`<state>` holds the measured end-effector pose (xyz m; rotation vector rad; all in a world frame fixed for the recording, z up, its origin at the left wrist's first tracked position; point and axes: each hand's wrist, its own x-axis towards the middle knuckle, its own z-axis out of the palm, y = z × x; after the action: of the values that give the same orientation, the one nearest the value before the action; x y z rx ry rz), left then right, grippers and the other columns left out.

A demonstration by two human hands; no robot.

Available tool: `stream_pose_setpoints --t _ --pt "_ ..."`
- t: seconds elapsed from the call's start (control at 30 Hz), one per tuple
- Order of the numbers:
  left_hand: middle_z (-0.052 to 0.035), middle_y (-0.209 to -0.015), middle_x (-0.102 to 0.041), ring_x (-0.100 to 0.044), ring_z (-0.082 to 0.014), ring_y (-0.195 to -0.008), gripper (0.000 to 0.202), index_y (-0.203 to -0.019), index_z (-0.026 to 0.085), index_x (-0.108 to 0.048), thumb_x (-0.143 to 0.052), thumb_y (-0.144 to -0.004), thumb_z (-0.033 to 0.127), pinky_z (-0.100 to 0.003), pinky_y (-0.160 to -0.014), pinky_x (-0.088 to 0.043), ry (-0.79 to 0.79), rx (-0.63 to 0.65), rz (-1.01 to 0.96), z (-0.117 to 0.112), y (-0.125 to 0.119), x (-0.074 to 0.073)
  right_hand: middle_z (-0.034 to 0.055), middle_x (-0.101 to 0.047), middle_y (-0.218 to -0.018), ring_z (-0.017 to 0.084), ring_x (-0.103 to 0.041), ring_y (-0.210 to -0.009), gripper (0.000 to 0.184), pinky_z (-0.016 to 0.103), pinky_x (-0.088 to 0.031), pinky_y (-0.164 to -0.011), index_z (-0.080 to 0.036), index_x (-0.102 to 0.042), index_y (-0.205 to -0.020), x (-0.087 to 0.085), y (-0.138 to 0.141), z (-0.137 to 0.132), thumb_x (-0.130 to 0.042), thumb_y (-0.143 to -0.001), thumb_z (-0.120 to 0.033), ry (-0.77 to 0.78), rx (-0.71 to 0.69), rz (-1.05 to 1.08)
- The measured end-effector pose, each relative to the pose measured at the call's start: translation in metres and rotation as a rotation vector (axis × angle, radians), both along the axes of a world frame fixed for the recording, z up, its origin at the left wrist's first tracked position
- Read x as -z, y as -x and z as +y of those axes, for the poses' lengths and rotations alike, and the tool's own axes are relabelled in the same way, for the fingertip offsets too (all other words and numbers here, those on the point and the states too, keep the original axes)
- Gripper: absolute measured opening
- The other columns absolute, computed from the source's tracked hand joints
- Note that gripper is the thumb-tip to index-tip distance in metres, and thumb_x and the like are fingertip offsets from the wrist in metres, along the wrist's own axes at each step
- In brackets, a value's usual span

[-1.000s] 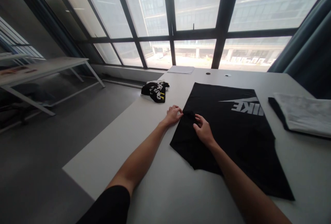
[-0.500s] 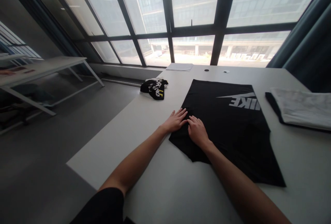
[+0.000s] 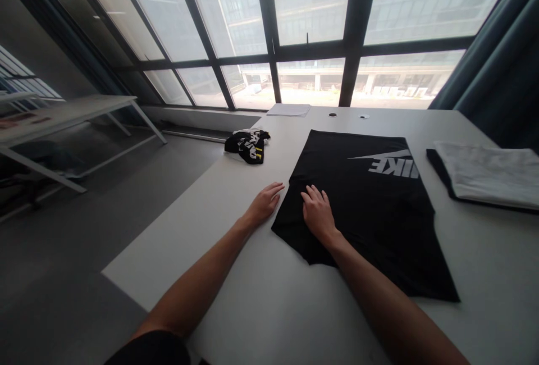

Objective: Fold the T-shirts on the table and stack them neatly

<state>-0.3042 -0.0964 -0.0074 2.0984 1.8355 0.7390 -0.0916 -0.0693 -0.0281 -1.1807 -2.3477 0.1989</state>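
- tabletop [image 3: 273, 309] under both grips
- black shirt [image 3: 370, 213] lies flat, long axis running away from right grip [image 3: 318, 213], logo at far end
- right grip spread flat on black shirt, holding nothing
- left grip [image 3: 264, 203] spread flat on tabletop, just beside shirt edge

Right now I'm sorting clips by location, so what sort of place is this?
Likely an office or workroom: long white tables, a wall of tall dark-framed windows facing other buildings, and a bare grey floor. A black T-shirt lies spread under the right hand.
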Motion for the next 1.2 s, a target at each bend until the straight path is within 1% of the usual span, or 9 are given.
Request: stream_pose_setpoints --t 0.1,0.2,0.27,0.33,0.5,0.67,0.87,1.07,1.2 --pt "-0.0061 -0.139 -0.060 -0.052 -0.0231 -0.131 0.039 -0.131 0.024 -0.064 -0.045 -0.096 0.025 -0.040 -0.115 -0.039 -0.026 0.032 -0.054 -0.006 -0.003 -0.010 0.0148 -0.059 -0.139 0.028 -0.047 -0.132 0.035 0.045 -0.031 -0.111 -0.016 -0.064 -0.125 -0.007 -0.002 -0.001 -0.045 -0.096 -0.017 -0.026 0.048 -0.005" --pt "-0.0071 -0.115 -0.067 -0.063 -0.0217 -0.108 0.032 -0.121 0.025 -0.069 -0.049 -0.097 0.029 -0.036 -0.102 -0.048 -0.002 0.105 -0.084 -0.012 -0.007 -0.017 0.0146 -0.065 -0.115 0.029 -0.054 -0.110 0.026 0.041 -0.039 -0.095 -0.018 -0.069 -0.111 -0.015 -0.005 -0.004 -0.048 -0.097 -0.023 0.006 0.098 -0.059" --pt "-0.0053 -0.101 -0.066 -0.063 -0.0195 -0.092 0.028 -0.117 0.025 -0.070 -0.053 -0.095 0.033 -0.033 -0.092 -0.051 0.050 0.144 -0.098 -0.014 -0.005 -0.021 0.0140 -0.065 -0.106 0.028 -0.053 -0.104 0.025 0.040 -0.039 -0.089 -0.019 -0.070 -0.107 -0.018 -0.007 -0.005 -0.047 -0.098 -0.024 0.017 0.115 -0.093" --pt "-0.0037 -0.094 -0.063 -0.061 -0.0192 -0.087 0.029 -0.115 0.025 -0.070 -0.062 -0.090 0.038 -0.032 -0.088 -0.050 0.134 0.209 -0.093 -0.016 -0.001 -0.026 0.0134 -0.064 -0.105 0.028 -0.052 -0.102 0.026 0.040 -0.037 -0.088 -0.020 -0.070 -0.108 -0.017 -0.008 -0.004 -0.046 -0.099 -0.022 0.018 0.119 -0.103" --pt "-0.0038 -0.103 -0.060 -0.057 -0.0228 -0.101 0.041 -0.114 0.027 -0.070 -0.077 -0.075 0.036 -0.033 -0.096 -0.047 0.287 0.376 -0.038 -0.022 -0.001 -0.041 0.0136 -0.062 -0.108 0.028 -0.049 -0.104 0.029 0.041 -0.033 -0.090 -0.020 -0.069 -0.111 -0.013 -0.008 -0.003 -0.043 -0.099 -0.018 0.037 0.136 -0.107" --pt "-0.0054 -0.114 -0.059 -0.052 -0.0262 -0.114 0.048 -0.116 0.029 -0.068 -0.078 -0.069 0.029 -0.034 -0.106 -0.042 0.430 0.347 0.021 -0.026 -0.006 -0.045 0.0130 -0.061 -0.110 0.027 -0.048 -0.104 0.031 0.041 -0.032 -0.091 -0.021 -0.069 -0.109 -0.017 -0.008 -0.004 -0.040 -0.099 -0.017 0.049 0.158 -0.146" --pt "-0.0051 -0.113 -0.057 -0.057 -0.0221 -0.102 0.047 -0.123 0.024 -0.061 -0.070 -0.079 0.037 -0.031 -0.093 -0.048 0.348 0.512 0.084 -0.016 0.005 -0.036 0.0112 -0.060 -0.111 0.026 -0.047 -0.105 0.025 0.041 -0.033 -0.093 -0.022 -0.067 -0.104 -0.017 -0.007 0.001 -0.044 -0.098 -0.016 0.018 0.179 -0.170" --pt "-0.0038 -0.112 -0.057 -0.057 -0.0204 -0.098 0.049 -0.126 0.026 -0.060 -0.070 -0.078 0.035 -0.030 -0.090 -0.049 0.349 0.516 0.088 -0.018 0.005 -0.038 0.0114 -0.060 -0.111 0.025 -0.048 -0.104 0.027 0.040 -0.034 -0.093 -0.021 -0.067 -0.104 -0.015 -0.008 0.004 -0.043 -0.096 -0.012 0.018 0.168 -0.159" --pt "-0.0027 -0.102 -0.059 -0.057 -0.0180 -0.089 0.045 -0.121 0.024 -0.064 -0.071 -0.082 0.044 -0.028 -0.081 -0.050 0.349 0.522 -0.005 -0.016 0.006 -0.040 0.0122 -0.060 -0.112 0.026 -0.048 -0.104 0.029 0.041 -0.033 -0.092 -0.021 -0.068 -0.107 -0.015 -0.011 0.003 -0.041 -0.097 -0.013 0.038 0.160 -0.161"
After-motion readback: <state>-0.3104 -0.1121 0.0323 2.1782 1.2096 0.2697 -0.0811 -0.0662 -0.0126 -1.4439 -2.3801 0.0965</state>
